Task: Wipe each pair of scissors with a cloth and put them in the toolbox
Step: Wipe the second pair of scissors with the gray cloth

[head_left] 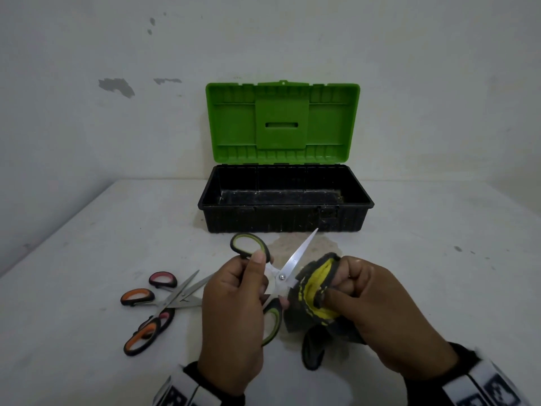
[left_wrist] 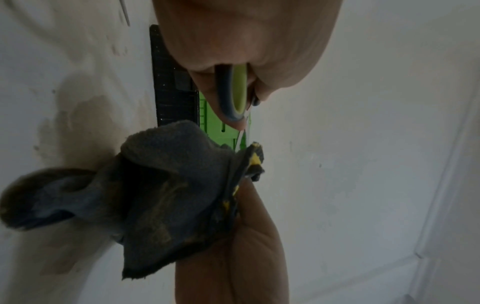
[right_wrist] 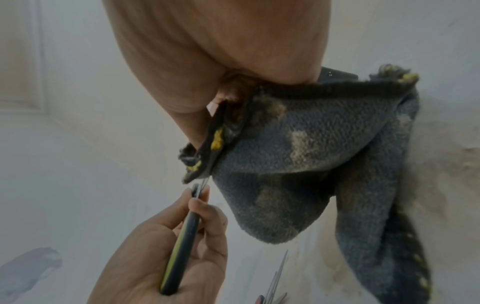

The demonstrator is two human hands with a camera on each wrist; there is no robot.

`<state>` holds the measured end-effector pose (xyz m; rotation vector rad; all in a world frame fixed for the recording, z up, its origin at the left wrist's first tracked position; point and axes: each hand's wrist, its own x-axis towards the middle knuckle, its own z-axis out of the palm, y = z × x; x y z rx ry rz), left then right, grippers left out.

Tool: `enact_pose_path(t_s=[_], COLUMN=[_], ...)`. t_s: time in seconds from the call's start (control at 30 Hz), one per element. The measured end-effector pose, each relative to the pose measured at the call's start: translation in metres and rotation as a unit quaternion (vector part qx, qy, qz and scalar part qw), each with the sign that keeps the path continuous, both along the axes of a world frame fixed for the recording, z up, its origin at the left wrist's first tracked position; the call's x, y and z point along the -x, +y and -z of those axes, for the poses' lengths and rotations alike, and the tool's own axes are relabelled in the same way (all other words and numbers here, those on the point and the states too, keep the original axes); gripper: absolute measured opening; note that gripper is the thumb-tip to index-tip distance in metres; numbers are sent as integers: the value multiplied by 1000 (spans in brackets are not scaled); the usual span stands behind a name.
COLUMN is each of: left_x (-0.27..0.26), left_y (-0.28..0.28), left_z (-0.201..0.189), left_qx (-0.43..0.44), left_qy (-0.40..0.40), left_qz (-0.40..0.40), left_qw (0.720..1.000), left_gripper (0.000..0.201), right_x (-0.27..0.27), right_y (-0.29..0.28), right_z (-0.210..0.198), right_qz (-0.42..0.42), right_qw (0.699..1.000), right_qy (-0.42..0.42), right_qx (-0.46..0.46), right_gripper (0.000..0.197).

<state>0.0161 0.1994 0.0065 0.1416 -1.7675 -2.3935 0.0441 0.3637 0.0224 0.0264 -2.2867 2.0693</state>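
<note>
The left hand [head_left: 234, 303] gripped the green-handled scissors [head_left: 281, 276] by the handles, fingers curled round the lower loop and the thumb pressed against the upper one. The scissors stood spread open above the table [head_left: 87, 259], one bare blade slanting up and to the right, its tip close to the front wall of the toolbox [head_left: 285, 221] but not touching it. The other blade ran into the cloth [head_left: 314, 297], a grey rag with a yellow inner face and dark stitched hem, which the right hand [head_left: 380, 312] held bunched, fingers and thumb folded tight round it; the right wrist view showed the blade pinched edge-on inside the fold. A loose tail of cloth hung down to the tabletop below the hands.

The toolbox sat at the back of the table against the wall, its green lid [head_left: 282, 121] upright and its black tub open, with nothing visible inside. Bare table lay between its front rim and the hands, marked by a brownish stain [head_left: 307, 244].

To the left of the left hand, the orange-handled scissors [head_left: 140, 317] and the pink-handled scissors [head_left: 164, 294] lay crossed on one another, both open, their blades pointing right toward the left wrist, just beside it. The table's left edge slanted away beyond them, well apart, and the right side of the table showed open surface
</note>
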Motion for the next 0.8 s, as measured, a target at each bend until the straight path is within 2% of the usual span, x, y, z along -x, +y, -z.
enact_pose_path(t_s=[0.17, 0.3, 0.33, 0.4, 0.53, 0.7, 0.8], left_x=[6, 16, 18, 18, 16, 15, 16], left_y=[-6, -21, -24, -24, -16, -13, -14], left_z=[-2, -10, -11, -12, -10, -9, -9], left_qx=[-21, -44, -45, -38, -60, -74, -72], left_qy=[-10, 0, 3, 2, -10, -33, -38], left_qz=[-19, -50, -48, -41, -36, -31, -26], left_qw=[1000, 998, 998, 998, 997, 996, 996], left_gripper=[30, 30, 29, 28, 24, 22, 18], right_x=[-1, 3, 6, 13, 35, 55, 62], right_y=[15, 37, 44, 58, 85, 105, 102], right_z=[3, -2, -4, -5, 1, 16, 16], right_qz=[11, 85, 104, 117, 84, 9, -16], right_qw=[1000, 996, 994, 981, 912, 840, 829], right_qy=[-8, 5, 13, 17, -15, -66, -82], right_qx=[11, 15, -20, -155, -401, -539, -553], right_gripper=[25, 24, 21, 15, 14, 8, 7])
